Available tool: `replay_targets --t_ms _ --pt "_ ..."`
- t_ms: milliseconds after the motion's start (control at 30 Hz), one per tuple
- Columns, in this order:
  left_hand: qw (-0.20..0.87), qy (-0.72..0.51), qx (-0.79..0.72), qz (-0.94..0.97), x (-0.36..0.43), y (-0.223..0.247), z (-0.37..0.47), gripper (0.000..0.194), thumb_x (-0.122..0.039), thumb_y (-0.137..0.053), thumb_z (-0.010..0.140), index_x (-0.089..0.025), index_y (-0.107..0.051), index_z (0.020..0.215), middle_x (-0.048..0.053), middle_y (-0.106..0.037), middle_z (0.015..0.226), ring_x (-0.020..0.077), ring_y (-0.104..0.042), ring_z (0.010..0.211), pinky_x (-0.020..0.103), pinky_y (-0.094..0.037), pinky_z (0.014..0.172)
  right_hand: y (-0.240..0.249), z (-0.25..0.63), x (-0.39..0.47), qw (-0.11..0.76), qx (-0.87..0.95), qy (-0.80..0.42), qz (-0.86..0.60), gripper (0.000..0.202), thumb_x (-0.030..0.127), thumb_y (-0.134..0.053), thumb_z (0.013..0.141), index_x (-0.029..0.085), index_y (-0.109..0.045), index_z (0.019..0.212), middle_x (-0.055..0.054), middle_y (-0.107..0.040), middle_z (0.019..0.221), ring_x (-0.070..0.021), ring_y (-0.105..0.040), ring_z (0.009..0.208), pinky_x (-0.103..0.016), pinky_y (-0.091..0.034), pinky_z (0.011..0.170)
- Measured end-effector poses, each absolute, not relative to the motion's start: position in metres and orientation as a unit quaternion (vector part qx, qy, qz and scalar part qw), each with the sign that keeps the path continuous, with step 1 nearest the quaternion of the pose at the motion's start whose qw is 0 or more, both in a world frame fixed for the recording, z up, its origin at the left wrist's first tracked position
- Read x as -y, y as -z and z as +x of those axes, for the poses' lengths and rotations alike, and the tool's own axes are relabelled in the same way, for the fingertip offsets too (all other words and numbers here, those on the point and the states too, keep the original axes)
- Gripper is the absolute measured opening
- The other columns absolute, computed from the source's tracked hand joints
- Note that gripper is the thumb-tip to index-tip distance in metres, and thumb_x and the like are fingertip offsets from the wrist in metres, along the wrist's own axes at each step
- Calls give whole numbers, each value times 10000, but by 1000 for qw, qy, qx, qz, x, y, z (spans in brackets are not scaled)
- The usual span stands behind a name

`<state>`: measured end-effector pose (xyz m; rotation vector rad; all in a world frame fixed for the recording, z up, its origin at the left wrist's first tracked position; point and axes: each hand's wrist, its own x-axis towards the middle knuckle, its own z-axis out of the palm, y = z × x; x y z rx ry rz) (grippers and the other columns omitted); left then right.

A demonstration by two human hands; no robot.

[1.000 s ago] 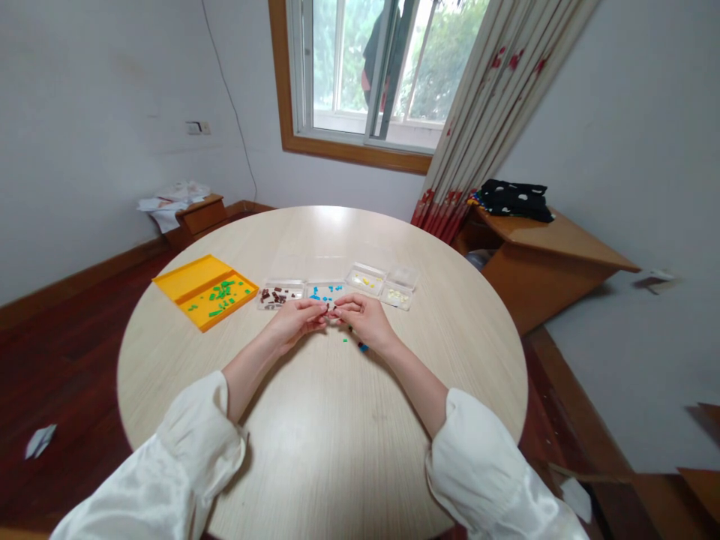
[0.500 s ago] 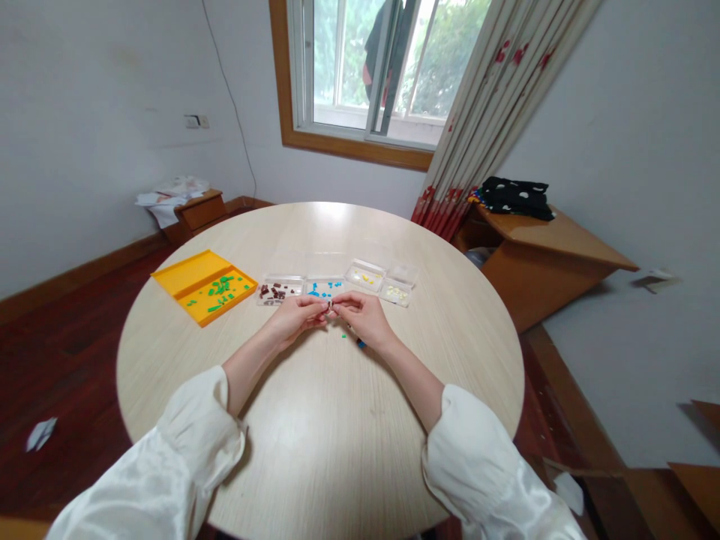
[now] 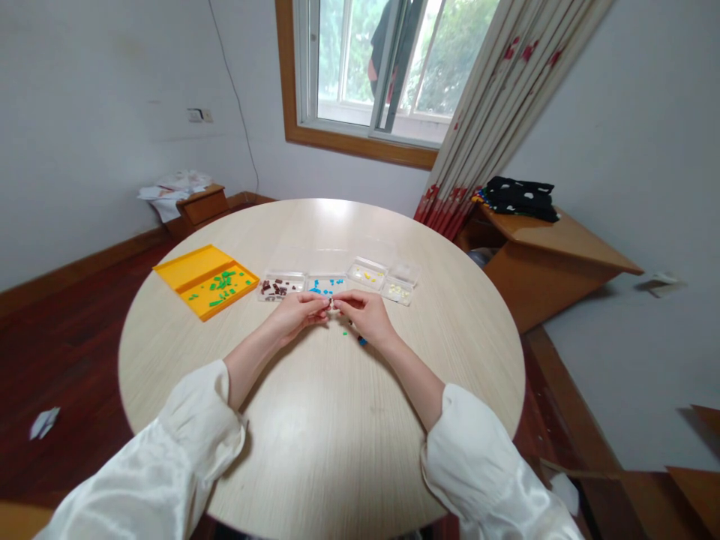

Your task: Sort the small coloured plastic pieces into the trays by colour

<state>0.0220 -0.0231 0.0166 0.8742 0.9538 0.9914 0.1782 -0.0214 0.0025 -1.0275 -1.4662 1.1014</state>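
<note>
My left hand (image 3: 298, 315) and my right hand (image 3: 365, 315) meet fingertip to fingertip over the middle of the round table (image 3: 326, 420). Both are pinched around something tiny between them, too small to name. Just beyond the hands stand clear trays: one with dark brown pieces (image 3: 278, 287), one with blue pieces (image 3: 326, 287), one with yellow pieces (image 3: 368, 274) and one with pale pieces (image 3: 398, 291). A small green piece (image 3: 345, 333) and a dark and blue piece (image 3: 361, 340) lie beside my right hand.
An open yellow case (image 3: 188, 271) with several green pieces lies at the table's left. Behind the table are a window and a curtain (image 3: 478, 120). Dark folded cloth (image 3: 520, 198) rests on a wooden cabinet (image 3: 556, 255) at right. Papers lie on a small cabinet at left.
The view has shifted slightly. Both hands stay together in nearly the same pose, with the fingertips a little differently placed.
</note>
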Motion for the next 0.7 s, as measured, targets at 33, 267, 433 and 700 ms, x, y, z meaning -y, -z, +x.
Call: replay_targets --t_ms 33,267,433,700 --pt "686 -443 -427 389 23 -17 22 197 -179 -804 537 -89 -652 623 15 -606 609 73 -527 544 250 -488 623 -3 178 22 498 605 -454 -424 177 285 -655 670 157 -718 775 -68 -725 779 -175 -668 713 -303 -539 694" --pt "685 -441 -427 393 24 -18 23 195 -184 -797 555 -83 -649 632 14 -600 598 69 -529 540 236 -486 614 -2 177 25 511 625 -407 -426 144 216 -630 684 179 -711 797 -48 -723 845 -165 -670 777 -316 -537 782" --pt "684 -441 -423 398 24 -17 22 207 -198 -804 545 -88 -651 632 19 -607 611 72 -527 549 243 -486 619 -3 176 29 505 653 -383 -415 144 201 -613 712 200 -721 808 -39 -727 861 -162 -668 794 -318 -529 805" --pt "685 -441 -422 398 24 -17 22 239 -221 -818 516 -89 -665 643 19 -615 603 75 -530 547 241 -495 611 -5 175 29 526 636 -392 -407 117 215 -641 693 190 -721 774 -43 -724 824 -167 -668 772 -309 -527 781"
